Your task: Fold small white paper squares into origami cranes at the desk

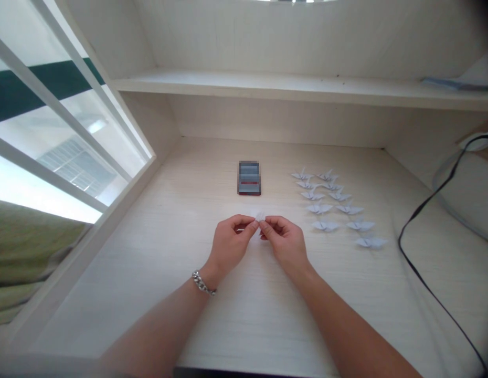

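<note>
Between my left hand (232, 240) and my right hand (283, 240), a small piece of folded white paper (260, 216) is pinched at the fingertips of both hands. Its exact shape is too small to make out. To the right of my right hand, several pale paper origami cranes (325, 210) stand in two rough columns on the desk. A dark rectangular object (249, 178) with a pixelated, blurred face lies flat ahead of my hands. A silver chain bracelet (202, 282) circles my left wrist.
The pale wood desk (177, 220) is bounded by a white wall and a shelf (267, 84) above it. A window (66, 131) runs along the left. A black cable (421, 252) curves down the right side, past a grey cloth or cushion.
</note>
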